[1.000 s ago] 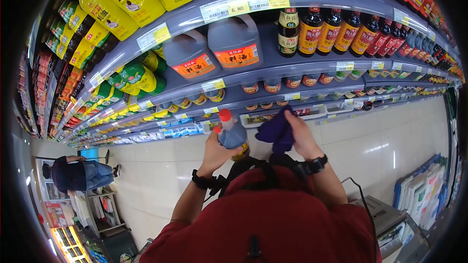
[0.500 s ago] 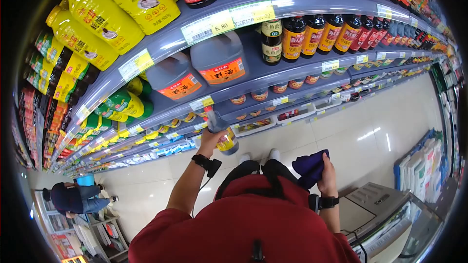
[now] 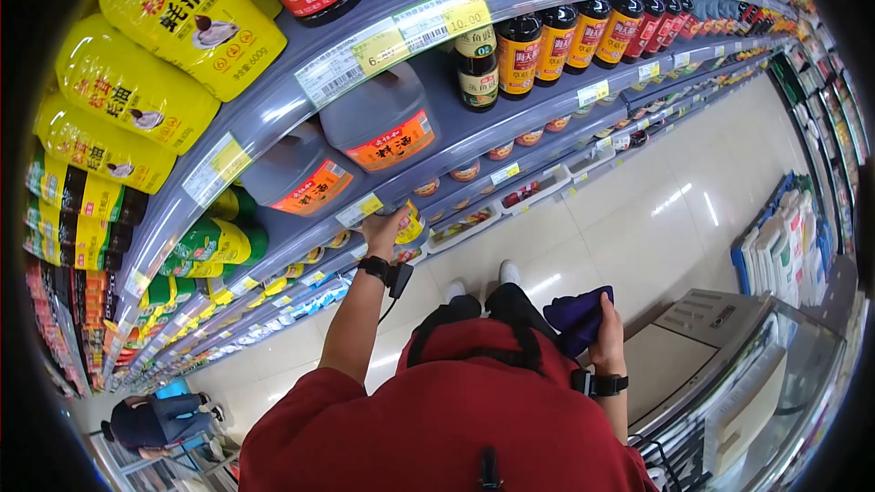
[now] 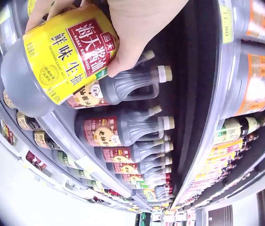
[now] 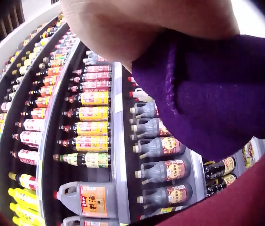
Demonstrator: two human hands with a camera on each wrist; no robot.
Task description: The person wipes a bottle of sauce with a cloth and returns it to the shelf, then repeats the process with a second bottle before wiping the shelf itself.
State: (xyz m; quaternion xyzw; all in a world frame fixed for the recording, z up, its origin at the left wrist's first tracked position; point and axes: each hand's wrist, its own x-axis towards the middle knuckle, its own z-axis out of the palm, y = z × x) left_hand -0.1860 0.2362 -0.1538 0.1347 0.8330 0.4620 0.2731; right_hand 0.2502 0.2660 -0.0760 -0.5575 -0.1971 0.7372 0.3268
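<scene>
My left hand [image 3: 381, 232] grips a large soy sauce bottle [image 3: 410, 226] at the shelf below the cooking wine jugs. In the left wrist view its yellow and red label [image 4: 71, 54] faces the camera, and the fingers wrap round its upper body. The bottle overlaps the shelf's front edge there, beside a row of dark soy sauce jugs [image 4: 106, 132]; its cap is hidden. Low on the right, near my body, my right hand [image 3: 609, 339] holds a bunched purple cloth [image 3: 574, 319]. That cloth fills much of the right wrist view, with the thumb side above it.
Two cooking wine jugs [image 3: 387, 128] stand on the shelf above my left hand, beside soy sauce bottles [image 3: 519, 50]. Yellow oyster sauce bottles [image 3: 187, 23] occupy the top shelf. A metal-topped cabinet [image 3: 684, 346] is close on my right. Another person [image 3: 159, 421] is at the far left.
The left hand has carried the soy sauce bottle from in front of my body forward to the shelf. The right hand, with the purple cloth, has drawn back to the right. The view has turned and shifted.
</scene>
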